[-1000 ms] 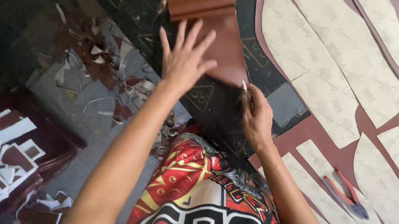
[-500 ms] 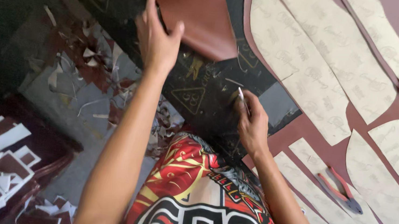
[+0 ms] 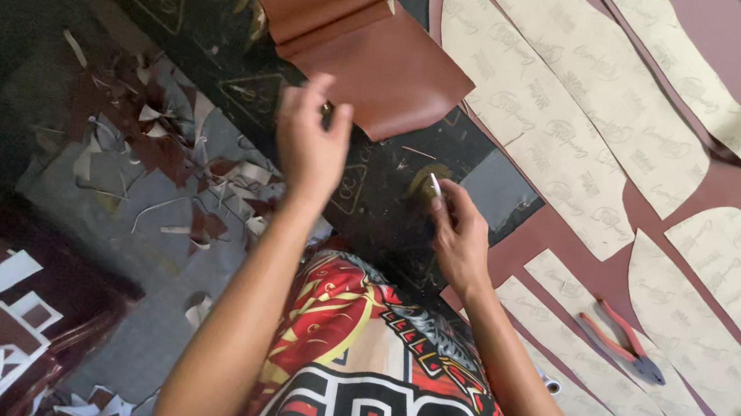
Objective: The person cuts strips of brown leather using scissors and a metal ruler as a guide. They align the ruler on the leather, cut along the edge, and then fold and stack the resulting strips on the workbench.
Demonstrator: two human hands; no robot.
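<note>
On the dark cutting mat point(image 3: 221, 19), our left hand point(image 3: 309, 141) pinches the brown leather strip point(image 3: 344, 11), running up-left; right hand point(image 3: 459, 234) grips a small blade point(image 3: 435, 186)

The single head-mounted view looks steeply down from above the person's chest onto the floor. It sits close over the left hand point(image 3: 310, 136) and right hand point(image 3: 459, 234), with both forearms entering from the bottom edge.
</note>
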